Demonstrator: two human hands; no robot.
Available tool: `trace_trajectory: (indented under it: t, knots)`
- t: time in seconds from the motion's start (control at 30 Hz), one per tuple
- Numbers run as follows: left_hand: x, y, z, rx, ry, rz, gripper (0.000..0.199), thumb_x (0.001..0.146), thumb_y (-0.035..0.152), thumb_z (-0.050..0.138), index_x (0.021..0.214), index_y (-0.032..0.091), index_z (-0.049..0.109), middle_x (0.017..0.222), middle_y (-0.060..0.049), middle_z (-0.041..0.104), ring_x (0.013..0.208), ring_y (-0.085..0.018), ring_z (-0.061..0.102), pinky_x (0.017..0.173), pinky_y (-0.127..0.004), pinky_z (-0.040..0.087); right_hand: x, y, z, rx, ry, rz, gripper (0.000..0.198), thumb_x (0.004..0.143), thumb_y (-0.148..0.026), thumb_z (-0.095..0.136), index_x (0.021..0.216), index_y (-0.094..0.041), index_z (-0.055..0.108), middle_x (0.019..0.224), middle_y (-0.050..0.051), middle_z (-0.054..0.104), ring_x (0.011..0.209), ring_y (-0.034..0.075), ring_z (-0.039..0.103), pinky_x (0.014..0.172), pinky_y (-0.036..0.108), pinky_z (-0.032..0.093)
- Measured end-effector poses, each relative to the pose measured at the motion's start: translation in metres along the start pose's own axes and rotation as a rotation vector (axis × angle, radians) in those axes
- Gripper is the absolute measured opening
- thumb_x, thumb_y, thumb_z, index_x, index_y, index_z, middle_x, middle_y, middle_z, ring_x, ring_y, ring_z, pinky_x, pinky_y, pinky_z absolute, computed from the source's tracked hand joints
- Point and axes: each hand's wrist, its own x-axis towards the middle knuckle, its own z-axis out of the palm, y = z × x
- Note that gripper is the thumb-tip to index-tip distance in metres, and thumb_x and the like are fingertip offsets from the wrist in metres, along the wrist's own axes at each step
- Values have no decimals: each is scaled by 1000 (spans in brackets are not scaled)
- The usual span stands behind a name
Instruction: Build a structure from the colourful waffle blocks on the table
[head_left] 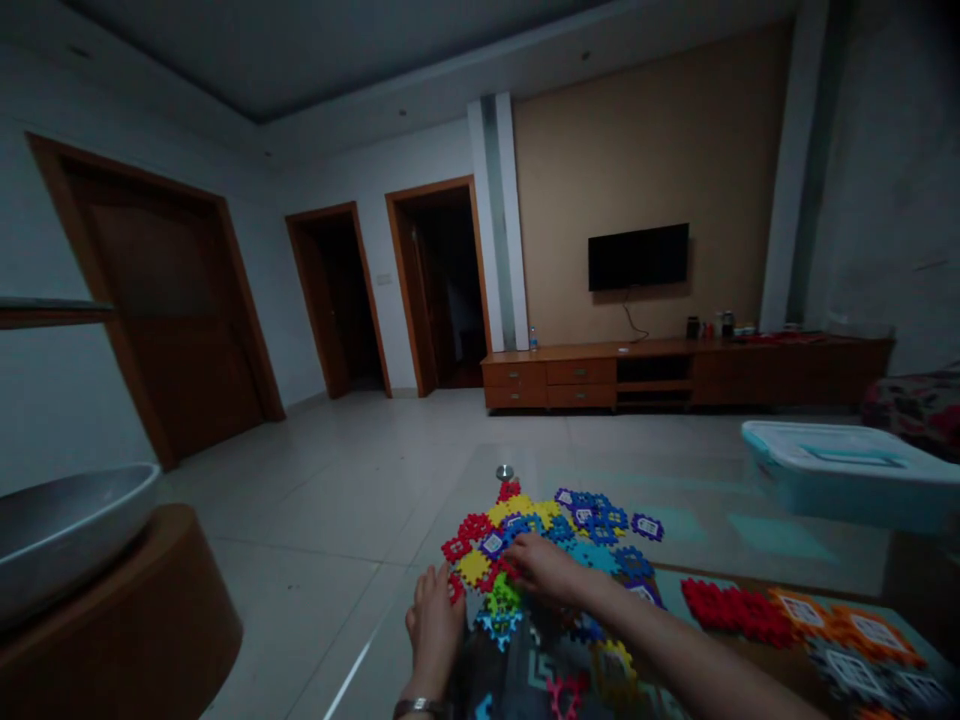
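A colourful heap of flat, toothed plastic pieces lies on the glass table (420,600). My left hand (436,620) is at the heap's left edge, its fingers closed around a red gear-shaped piece (455,587). My right hand (541,565) reaches over the middle of the heap with curled fingers; what they grip is hidden beneath them. Close to both hands are a yellow piece (474,569), a purple piece with a white label (492,543) and a lime-green piece (502,594). Blue pieces (636,563) spread beyond my right hand.
Red pieces (735,610), orange pieces (847,625) and grey pieces (855,675) lie in groups at the right. A lidded light-blue storage box (847,480) stands behind them. To the left is a basin (75,510) on a brown stand. A TV cabinet (585,380) lines the far wall.
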Motion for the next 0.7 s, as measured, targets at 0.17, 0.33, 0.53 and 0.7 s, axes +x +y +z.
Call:
trace_trajectory:
  t: [0.17, 0.33, 0.53, 0.7]
  knots:
    - [-2, -15, 9, -76, -8, 100, 40, 94, 16, 41, 131, 19, 57, 139, -11, 57, 131, -23, 47, 105, -37, 36, 101, -39, 15, -15, -73, -31, 51, 69, -15, 74, 119, -25, 66, 123, 11, 67, 110, 29, 61, 88, 36, 51]
    - [-5, -16, 8, -118, 0, 89, 37, 87, 12, 49, 122, 19, 61, 124, -10, 62, 122, -25, 52, 97, -35, 39, 156, -63, 25, -47, -171, 52, 61, 46, -7, 84, 99, -34, 72, 96, 4, 74, 87, 25, 67, 71, 35, 55]
    - [-9, -8, 5, -120, 18, -6, 35, 86, 19, 56, 121, 14, 58, 116, -15, 62, 115, -30, 56, 93, -37, 41, 156, -70, 25, -156, -209, 84, 49, 46, -7, 85, 89, -29, 73, 89, 6, 73, 87, 28, 65, 71, 38, 54]
    - [-15, -7, -2, -116, 52, -50, 30, 87, 20, 57, 116, 13, 57, 114, -15, 63, 112, -29, 59, 89, -35, 43, 126, -77, 4, -9, -74, 80, 50, 53, -11, 83, 99, -28, 73, 95, 8, 70, 85, 27, 63, 67, 35, 51]
